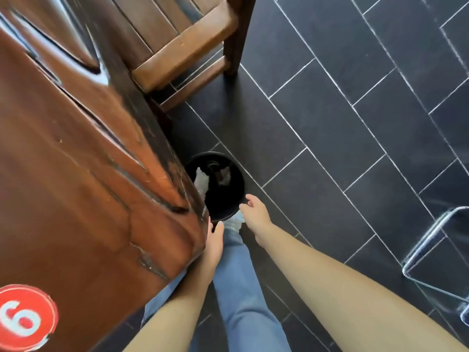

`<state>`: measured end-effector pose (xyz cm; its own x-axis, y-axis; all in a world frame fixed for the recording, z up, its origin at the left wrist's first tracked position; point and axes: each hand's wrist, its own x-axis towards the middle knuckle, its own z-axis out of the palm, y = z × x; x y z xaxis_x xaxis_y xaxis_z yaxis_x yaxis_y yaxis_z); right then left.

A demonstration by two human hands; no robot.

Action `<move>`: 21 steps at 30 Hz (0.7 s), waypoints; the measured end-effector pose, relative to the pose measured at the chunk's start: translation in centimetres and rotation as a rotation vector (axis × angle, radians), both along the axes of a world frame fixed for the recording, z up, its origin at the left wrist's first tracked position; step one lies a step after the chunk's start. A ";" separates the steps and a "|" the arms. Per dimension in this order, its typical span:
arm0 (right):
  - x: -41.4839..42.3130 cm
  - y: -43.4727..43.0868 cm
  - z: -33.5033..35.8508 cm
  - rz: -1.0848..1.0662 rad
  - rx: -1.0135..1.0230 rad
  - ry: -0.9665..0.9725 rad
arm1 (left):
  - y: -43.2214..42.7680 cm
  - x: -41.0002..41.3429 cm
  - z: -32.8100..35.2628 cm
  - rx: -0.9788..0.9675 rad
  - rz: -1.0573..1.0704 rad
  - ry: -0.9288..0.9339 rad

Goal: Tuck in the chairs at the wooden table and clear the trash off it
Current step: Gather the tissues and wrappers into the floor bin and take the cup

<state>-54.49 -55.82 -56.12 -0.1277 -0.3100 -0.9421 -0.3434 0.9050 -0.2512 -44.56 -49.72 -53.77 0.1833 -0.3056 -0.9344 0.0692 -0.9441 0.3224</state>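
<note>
The reddish wooden table (76,161) fills the left of the view. Beyond its corner a wooden chair (177,44) stands with its seat partly under the table edge. On the floor beside the table stands a round black bin (228,199) with crumpled white trash (201,180) inside. My left hand (215,240) hangs at the table's corner, just in front of the bin rim, fingers apart and empty. My right hand (255,214) reaches to the bin's near right rim, fingers loosely spread, nothing visible in it.
Dark tiled floor (342,123) stretches to the right. A clear plastic chair (441,255) stands at the right edge. A red round sticker with a number (24,317) sits on the table's near corner. My blue trouser legs and a light shoe (234,222) are below.
</note>
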 end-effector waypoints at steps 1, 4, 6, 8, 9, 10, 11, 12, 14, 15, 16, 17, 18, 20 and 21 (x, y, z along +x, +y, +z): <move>-0.1 0.1 0.6 0.007 -0.015 -0.002 | 0.3 -0.3 0.5 -0.021 -0.034 -0.023; -0.7 0.1 2.4 0.017 -0.048 -0.001 | 0.3 -0.8 1.8 -0.031 -0.119 -0.028; -1.0 0.0 3.3 0.029 -0.081 0.006 | -0.2 -1.0 3.1 -0.048 -0.153 0.030; -1.1 -0.1 4.6 0.039 -0.121 0.014 | -0.7 -1.3 4.8 -0.076 -0.180 0.061; -1.1 -0.2 5.5 0.042 -0.154 0.026 | -0.9 -1.4 5.7 -0.097 -0.203 0.063; -1.1 -0.3 6.6 0.047 -0.191 0.039 | -1.1 -1.4 6.7 -0.111 -0.222 0.061; -1.2 -0.5 7.8 0.062 -0.233 0.048 | -1.4 -1.3 7.7 -0.123 -0.236 0.057; -1.2 -0.8 9.1 0.081 -0.274 0.055 | -1.7 -1.1 9.0 -0.133 -0.248 0.051; -1.5 -1.2 11.6 0.140 -0.362 0.068 | -2.0 -1.0 11.6 -0.164 -0.266 0.062; -1.7 -1.2 13.0 0.186 -0.404 0.076 | -2.0 -1.0 12.9 -0.181 -0.269 0.066; -2.0 -1.2 14.4 0.236 -0.444 0.089 | -1.8 -0.9 14.1 -0.204 -0.291 0.065; -2.3 -1.2 15.7 0.288 -0.484 0.103 | -1.6 -0.8 15.3 -0.232 -0.326 0.069; -2.5 -1.2 16.9 0.333 -0.519 0.115 | -1.4 -0.6 16.7 -0.257 -0.384 0.076; -2.6 -1.3 19.3 0.407 -0.574 0.129 | -0.6 -0.3 18.9 -0.329 -0.528 0.065; -2.3 -1.4 20.4 0.454 -0.595 0.136 | -0.2 0.1 20.0 -0.362 -0.571 0.052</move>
